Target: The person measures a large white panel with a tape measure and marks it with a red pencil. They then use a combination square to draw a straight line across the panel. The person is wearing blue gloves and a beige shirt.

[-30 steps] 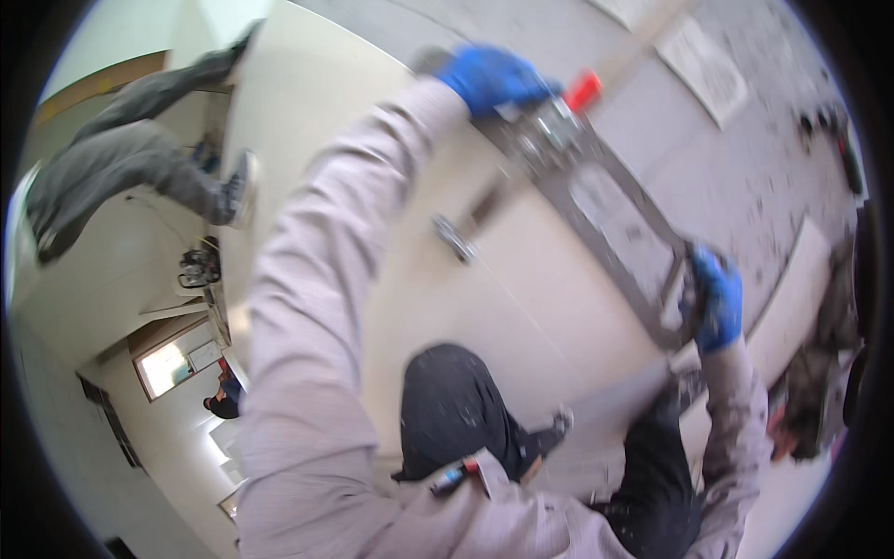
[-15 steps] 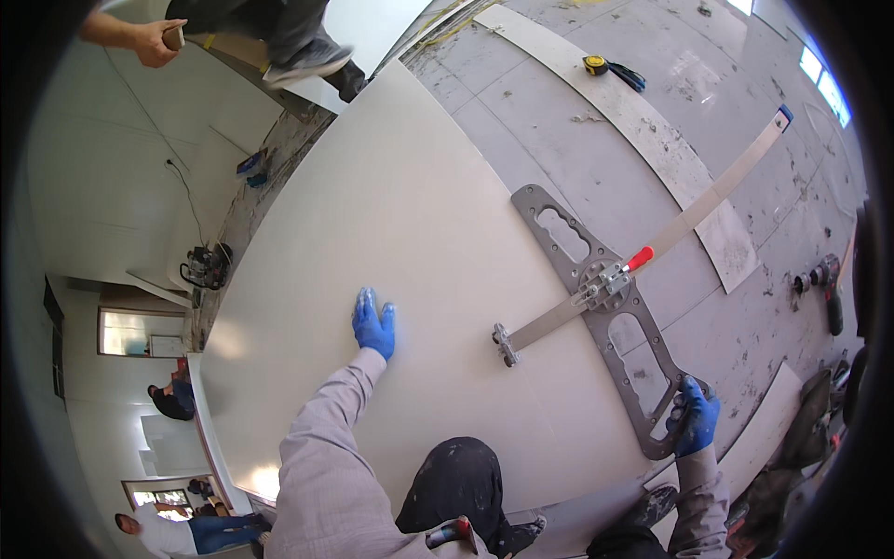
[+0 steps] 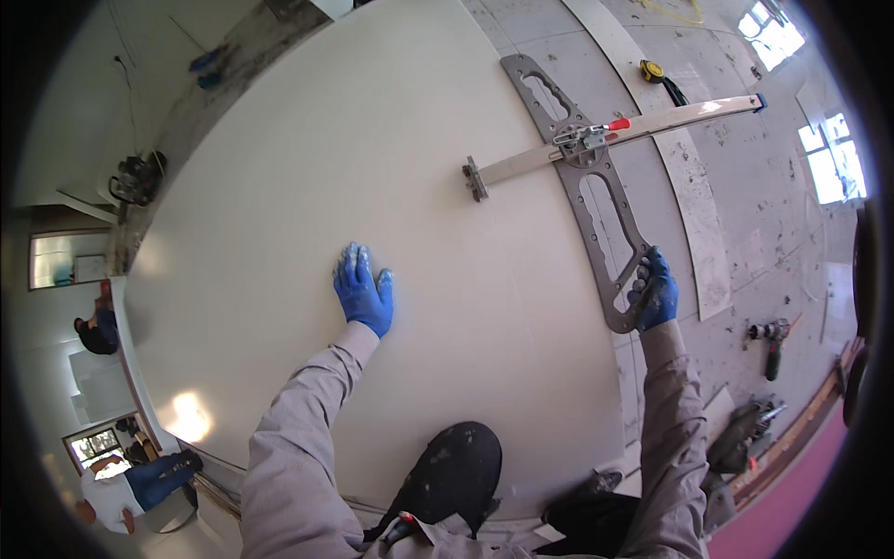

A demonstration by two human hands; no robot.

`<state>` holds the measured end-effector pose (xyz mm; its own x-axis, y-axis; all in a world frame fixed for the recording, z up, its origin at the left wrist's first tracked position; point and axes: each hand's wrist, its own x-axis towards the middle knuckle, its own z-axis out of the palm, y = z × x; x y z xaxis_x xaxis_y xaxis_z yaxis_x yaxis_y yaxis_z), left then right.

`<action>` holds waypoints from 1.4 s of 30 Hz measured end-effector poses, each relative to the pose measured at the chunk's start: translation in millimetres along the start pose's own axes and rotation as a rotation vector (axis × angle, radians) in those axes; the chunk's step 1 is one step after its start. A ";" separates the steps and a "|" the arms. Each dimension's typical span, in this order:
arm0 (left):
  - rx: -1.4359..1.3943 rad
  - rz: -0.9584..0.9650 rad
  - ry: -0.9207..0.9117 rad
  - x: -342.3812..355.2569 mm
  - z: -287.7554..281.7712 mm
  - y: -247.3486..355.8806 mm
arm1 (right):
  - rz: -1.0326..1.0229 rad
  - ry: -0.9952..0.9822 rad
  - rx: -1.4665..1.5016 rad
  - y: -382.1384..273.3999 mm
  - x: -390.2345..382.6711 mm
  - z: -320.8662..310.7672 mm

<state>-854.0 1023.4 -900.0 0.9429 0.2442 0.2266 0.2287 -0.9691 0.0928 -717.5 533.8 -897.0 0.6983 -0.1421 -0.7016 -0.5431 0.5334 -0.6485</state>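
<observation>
A large white panel lies in front of me. My left hand, in a blue glove with pale smears, rests flat on it with fingers stretched out. My right hand, also blue-gloved, is wrapped round the near end of a grey metal two-handled board-cutting guide. This guide lies along the panel's right edge. Through its hub runs a long flat rule, crossing from over the panel out over the floor. A small metal head ends the rule on the panel side. At the hub sits a red-tipped clamp lever.
Beyond the right edge, a white strip lies on dusty floor tiles near a yellow tape measure. A power drill lies farther right. Dark machinery stands at left. Two people, one in a white shirt, are far left.
My right hand and the guide have moved away from me along the panel's edge. The view has shifted; another person's hand and shoe at top left have left it. My left hand stays flat.
</observation>
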 end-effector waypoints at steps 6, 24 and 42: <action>-0.066 0.048 -0.027 35.1 -12.0 11.1 | -0.022 0.127 -0.050 -18.0 5.1 9.3; 0.107 -0.316 0.199 275.2 46.3 -54.2 | 0.116 0.244 -0.026 -46.6 59.6 96.7; 0.041 -0.438 0.137 369.6 38.3 -40.8 | 0.070 0.092 -0.098 -108.9 169.3 283.9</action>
<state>-505.6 1151.9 -857.2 0.7153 0.6307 0.3010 0.6103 -0.7736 0.1707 -407.8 688.3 -861.3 0.6140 -0.1853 -0.7672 -0.6350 0.4614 -0.6196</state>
